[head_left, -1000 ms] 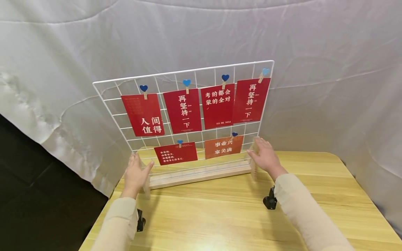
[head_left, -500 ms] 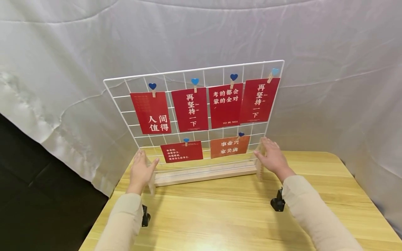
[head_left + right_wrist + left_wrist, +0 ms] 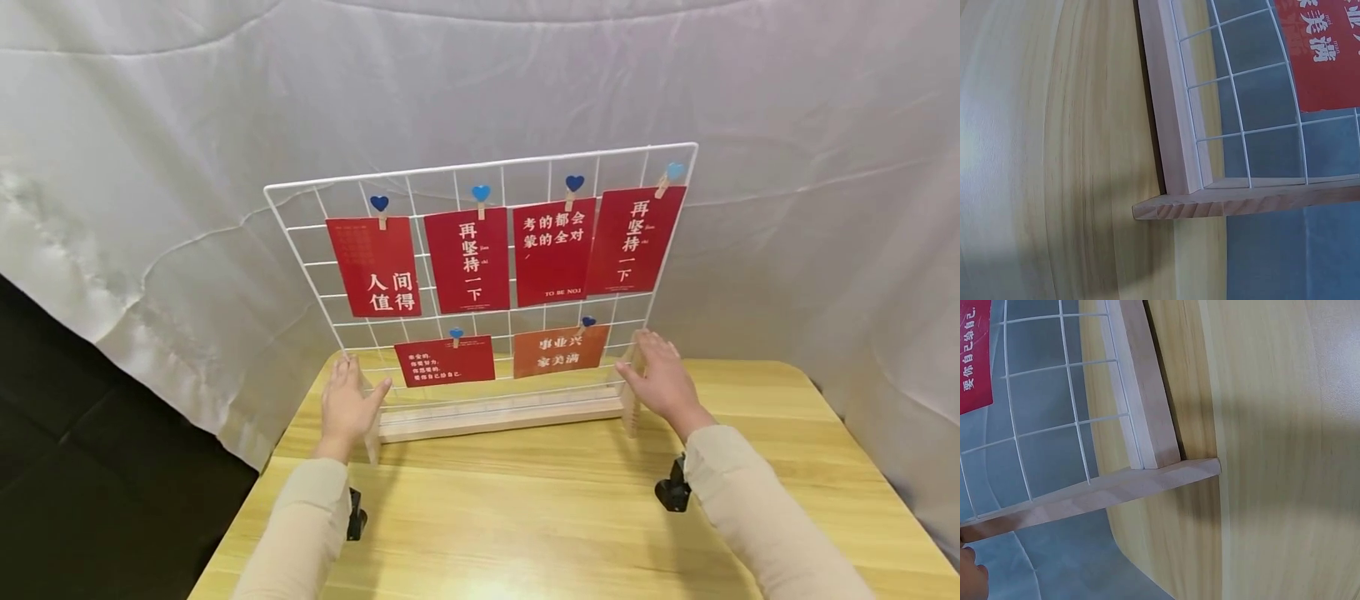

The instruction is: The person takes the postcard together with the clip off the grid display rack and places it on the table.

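A white wire grid [image 3: 450, 177] stands tilted in a pale wooden base [image 3: 502, 417]. Several red cards [image 3: 372, 271] and one orange card [image 3: 561, 350] hang on it from small clips with blue hearts [image 3: 481, 193]. At its left end my left hand [image 3: 348, 412] lies against the wooden side piece [image 3: 1097, 495], fingers extended and thumb spread inward. My right hand [image 3: 663, 379] presses on the opposite side piece [image 3: 1210, 208] with fingers extended and its thumb on the inner side. Only a bit of the left hand shows in the left wrist view; the right wrist view shows no hand.
The stand rests on a yellow wood-grain table [image 3: 480, 517] with a rounded far corner. A pale grey curtain [image 3: 480, 83] hangs behind, and black cloth [image 3: 90, 467] is at the left. A black wrist camera [image 3: 672, 487] sits below the right sleeve.
The grid stand with its cards has slid to the right across the table and slightly away, both hands moving along with it. The hands keep the same pose.
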